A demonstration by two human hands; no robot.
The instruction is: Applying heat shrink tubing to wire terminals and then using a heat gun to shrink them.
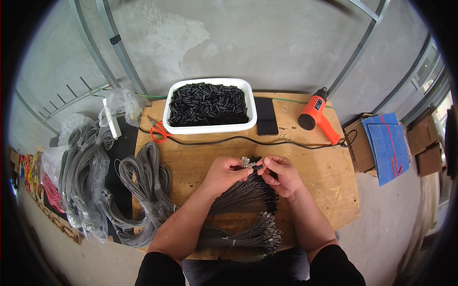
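**Grey cable ends and black sleeve held at the centre of a wooden bench**

Grey cable ends [246,163] with metal terminals are gripped in the left hand [223,172], fingers closed around the bunch just above the centre of the wooden tabletop [315,167]. The right hand [282,174] is closed in a pinch on a short black sleeve [257,167], held against the terminal ends so that the two hands nearly touch. The cables run from the left hand down toward the person as a fanned bundle [243,195] lying on the tabletop, with black-tipped ends at its right side.

A second tied bundle of grey cables with bare metal terminals [248,234] lies nearer the front edge of the tabletop, between the forearms.

At the rear of the tabletop stands a white rectangular tub [210,127] filled with short black sleeves. Just to its right lies a black phone [266,116], and further right an orange heat gun [316,114], its black cord [229,140] running across the tabletop in front of the tub. Orange-handled scissors [158,129] lie to the left of the tub.

Coiled grey cable hanks [145,183] rest on the left part of the tabletop; further hanks in clear plastic bags [86,176] lie beyond its left edge. Blue sheets on cardboard boxes [389,145] sit on the floor to the right.
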